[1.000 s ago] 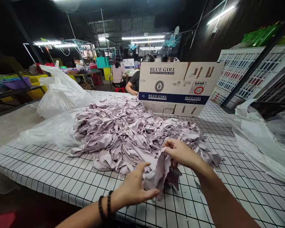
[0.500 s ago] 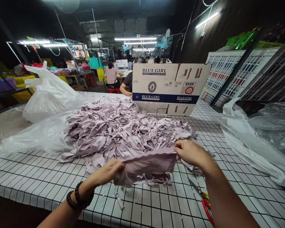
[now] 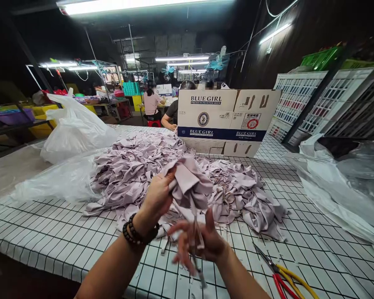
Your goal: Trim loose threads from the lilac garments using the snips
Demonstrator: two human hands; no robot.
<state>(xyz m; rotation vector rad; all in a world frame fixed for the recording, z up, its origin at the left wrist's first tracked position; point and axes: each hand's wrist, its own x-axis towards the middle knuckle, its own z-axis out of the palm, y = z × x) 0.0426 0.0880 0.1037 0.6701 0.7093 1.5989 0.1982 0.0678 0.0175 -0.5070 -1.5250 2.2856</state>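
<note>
My left hand (image 3: 158, 193) grips a bunched mauve fabric piece (image 3: 188, 180) by its left side, above the table. Thin straps (image 3: 195, 232) dangle from the fabric, in front of my right hand (image 3: 202, 243). That hand is palm up below the fabric, its fingers spread and blurred by motion; whether a strap touches them I cannot make out. Behind both hands lies a wide heap of similar mauve fabric pieces (image 3: 137, 162). Long-nosed pliers (image 3: 276, 268) with red and yellow handles rest on the table, right of my right hand.
The table (image 3: 109, 245) has a black-and-white grid cover. A cardboard box (image 3: 224, 112) stands behind the heap. White plastic bags (image 3: 76, 128) lie on the left, and clear plastic sheeting (image 3: 339, 187) on the right. Someone in dark sleeves (image 3: 171, 114) sits beyond the box.
The fabric piece, stretched between both hands before, now hangs bunched from my left hand, which has risen. My right hand has let go of its edge and moved down and left, fingers spread.
</note>
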